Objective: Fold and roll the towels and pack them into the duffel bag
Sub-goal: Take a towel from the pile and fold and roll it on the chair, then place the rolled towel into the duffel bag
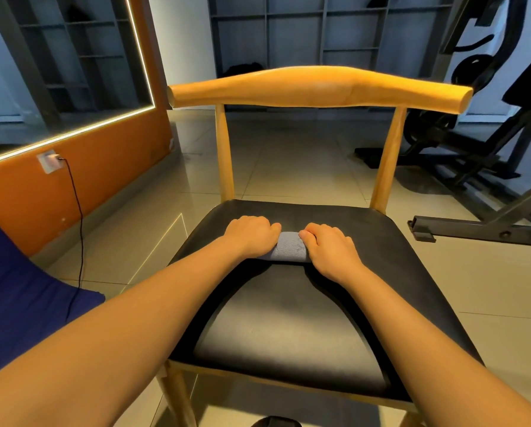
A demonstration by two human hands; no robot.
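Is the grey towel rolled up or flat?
Rolled up: the small grey cloth towel forms a tight bundle under the left hand and right hand.

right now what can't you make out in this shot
1. Ends of the towel: head view, covered by the left hand and right hand.
2. The blue fabric at left: cut off by the frame edge; bag or not, unclear.
3. The dark thing at the bottom edge: mostly cut off.

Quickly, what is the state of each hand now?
Left hand: fingers curled, grips the left end of the rolled towel.
Right hand: fingers curled, grips its right end.
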